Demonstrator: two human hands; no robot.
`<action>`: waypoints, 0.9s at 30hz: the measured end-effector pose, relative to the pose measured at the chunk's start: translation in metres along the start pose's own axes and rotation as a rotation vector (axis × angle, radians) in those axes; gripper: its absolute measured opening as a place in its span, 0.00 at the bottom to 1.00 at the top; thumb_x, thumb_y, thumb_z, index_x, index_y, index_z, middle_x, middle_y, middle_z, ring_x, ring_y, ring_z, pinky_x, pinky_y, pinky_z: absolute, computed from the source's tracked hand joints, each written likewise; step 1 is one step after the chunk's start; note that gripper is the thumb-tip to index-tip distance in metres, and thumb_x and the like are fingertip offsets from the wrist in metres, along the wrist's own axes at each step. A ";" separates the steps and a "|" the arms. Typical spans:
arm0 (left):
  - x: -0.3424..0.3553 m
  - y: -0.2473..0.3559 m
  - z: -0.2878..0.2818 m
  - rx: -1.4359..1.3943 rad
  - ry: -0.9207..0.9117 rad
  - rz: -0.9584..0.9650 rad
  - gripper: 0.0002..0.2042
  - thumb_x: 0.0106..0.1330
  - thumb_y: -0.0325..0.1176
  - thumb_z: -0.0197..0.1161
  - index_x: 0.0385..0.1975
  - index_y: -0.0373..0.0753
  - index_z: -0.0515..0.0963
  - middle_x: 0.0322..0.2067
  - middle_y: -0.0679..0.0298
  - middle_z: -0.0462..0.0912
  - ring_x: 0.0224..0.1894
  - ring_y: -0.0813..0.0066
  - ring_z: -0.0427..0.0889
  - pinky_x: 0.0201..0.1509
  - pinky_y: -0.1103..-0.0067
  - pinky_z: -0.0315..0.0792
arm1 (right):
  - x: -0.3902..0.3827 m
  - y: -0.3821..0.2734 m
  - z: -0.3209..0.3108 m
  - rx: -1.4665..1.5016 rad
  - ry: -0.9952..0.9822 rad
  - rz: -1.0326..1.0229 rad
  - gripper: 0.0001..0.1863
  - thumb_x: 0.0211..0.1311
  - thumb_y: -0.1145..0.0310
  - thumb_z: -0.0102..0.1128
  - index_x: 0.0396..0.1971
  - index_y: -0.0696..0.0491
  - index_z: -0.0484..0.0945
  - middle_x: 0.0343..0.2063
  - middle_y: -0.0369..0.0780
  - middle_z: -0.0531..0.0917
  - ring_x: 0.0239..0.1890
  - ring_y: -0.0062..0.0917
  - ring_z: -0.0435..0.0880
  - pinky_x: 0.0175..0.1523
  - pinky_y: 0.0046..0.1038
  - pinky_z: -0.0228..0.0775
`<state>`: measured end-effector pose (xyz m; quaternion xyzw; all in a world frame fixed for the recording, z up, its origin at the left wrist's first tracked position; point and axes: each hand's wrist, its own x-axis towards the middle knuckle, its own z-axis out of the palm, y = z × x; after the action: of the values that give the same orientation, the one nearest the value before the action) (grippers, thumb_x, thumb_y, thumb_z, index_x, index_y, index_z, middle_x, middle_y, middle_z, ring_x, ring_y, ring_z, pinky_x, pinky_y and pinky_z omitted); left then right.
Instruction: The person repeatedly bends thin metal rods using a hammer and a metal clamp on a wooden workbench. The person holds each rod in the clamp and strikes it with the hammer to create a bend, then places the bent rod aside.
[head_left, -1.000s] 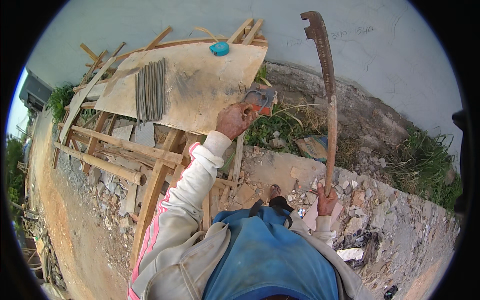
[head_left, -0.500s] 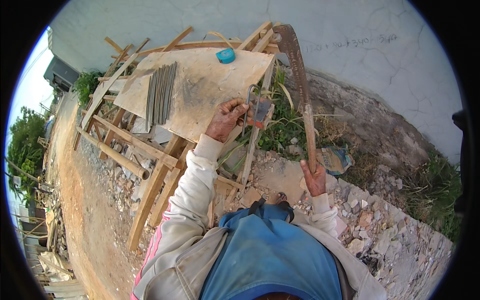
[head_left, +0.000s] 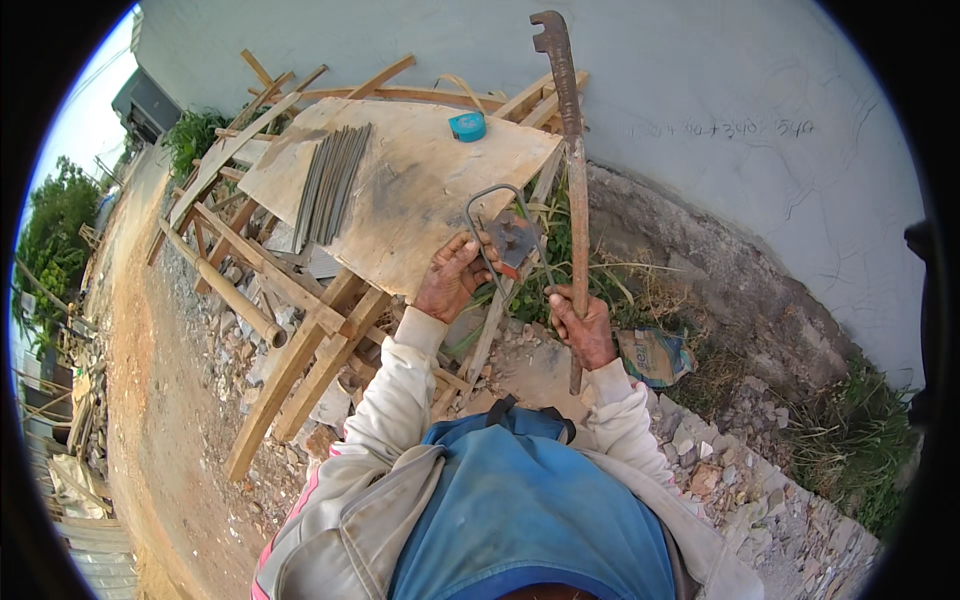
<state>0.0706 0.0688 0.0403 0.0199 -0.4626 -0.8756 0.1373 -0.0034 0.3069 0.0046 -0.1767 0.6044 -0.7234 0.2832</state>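
My left hand pinches a thin steel rod bent into a narrow open loop. The rod's other leg slopes down towards my right hand, and I cannot tell whether it touches the fingers. In that hand the fingers close round the wooden-looking lower shaft of a long rebar bending bar, held upright with its notched, rusty head at the top. Between my hands, a dark metal bending plate with pins sits at the corner of the bench, with some orange at its lower edge.
A worn plywood board tops a rough timber bench. On it lie a bundle of straight steel rods and a turquoise tape measure. A cracked wall rises behind; rubble, weeds and a crumpled sack lie at right.
My right hand has moved left and up with the bending bar, gripping it higher above its lower end. The bent rod has tilted and its loop now shows wider.
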 end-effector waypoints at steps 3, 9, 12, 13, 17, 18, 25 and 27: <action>-0.004 -0.001 -0.005 0.146 0.120 -0.018 0.15 0.73 0.40 0.60 0.52 0.39 0.74 0.38 0.62 0.85 0.40 0.74 0.85 0.39 0.84 0.76 | 0.013 -0.002 -0.009 -0.165 0.079 0.049 0.18 0.68 0.60 0.65 0.46 0.61 0.81 0.19 0.30 0.75 0.18 0.12 0.68 0.23 0.20 0.60; 0.025 0.004 -0.029 0.598 0.401 -0.011 0.17 0.72 0.44 0.61 0.48 0.35 0.76 0.29 0.62 0.86 0.29 0.77 0.85 0.32 0.81 0.76 | 0.045 -0.006 -0.018 -0.280 0.048 -0.017 0.16 0.66 0.59 0.67 0.36 0.60 0.83 0.17 0.30 0.74 0.18 0.14 0.68 0.24 0.24 0.59; 0.037 0.000 -0.041 0.907 0.459 0.044 0.15 0.71 0.42 0.59 0.42 0.34 0.80 0.26 0.59 0.85 0.25 0.71 0.85 0.30 0.74 0.76 | 0.060 -0.009 -0.023 -0.407 0.021 -0.007 0.14 0.66 0.60 0.67 0.35 0.58 0.81 0.16 0.29 0.73 0.15 0.14 0.67 0.21 0.24 0.57; 0.038 -0.002 -0.044 1.048 0.507 0.060 0.15 0.70 0.42 0.59 0.40 0.35 0.81 0.25 0.58 0.85 0.25 0.69 0.85 0.31 0.72 0.76 | 0.063 -0.009 -0.024 -0.437 0.020 0.003 0.15 0.65 0.60 0.67 0.34 0.59 0.82 0.17 0.30 0.74 0.17 0.15 0.68 0.23 0.25 0.59; 0.036 -0.010 -0.047 1.361 0.621 0.123 0.11 0.66 0.40 0.60 0.34 0.40 0.83 0.24 0.53 0.84 0.30 0.57 0.86 0.37 0.64 0.76 | 0.069 -0.005 -0.027 -0.495 0.022 -0.009 0.16 0.64 0.59 0.68 0.32 0.60 0.83 0.18 0.33 0.76 0.21 0.18 0.71 0.28 0.29 0.64; 0.035 -0.011 -0.047 1.393 0.626 0.129 0.11 0.65 0.40 0.60 0.35 0.40 0.83 0.25 0.54 0.84 0.30 0.57 0.85 0.38 0.64 0.76 | 0.069 -0.003 -0.027 -0.504 0.027 -0.010 0.16 0.63 0.60 0.68 0.32 0.60 0.83 0.18 0.33 0.76 0.21 0.18 0.71 0.28 0.29 0.64; 0.039 -0.015 -0.041 1.679 0.604 0.144 0.10 0.63 0.38 0.59 0.37 0.42 0.85 0.32 0.55 0.84 0.38 0.50 0.84 0.43 0.62 0.76 | 0.074 -0.003 -0.032 -0.513 0.016 0.029 0.15 0.63 0.60 0.68 0.33 0.60 0.84 0.19 0.33 0.77 0.22 0.18 0.72 0.30 0.29 0.66; 0.038 -0.018 -0.039 1.726 0.618 0.189 0.10 0.62 0.36 0.60 0.38 0.43 0.85 0.34 0.55 0.84 0.40 0.50 0.83 0.44 0.61 0.76 | 0.072 0.000 -0.030 -0.509 0.022 0.036 0.15 0.63 0.60 0.68 0.33 0.60 0.84 0.19 0.33 0.77 0.22 0.18 0.72 0.30 0.29 0.66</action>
<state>0.0362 0.0376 0.0069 0.3104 -0.8978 -0.1680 0.2634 -0.0774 0.2854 -0.0078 -0.2236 0.7731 -0.5446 0.2359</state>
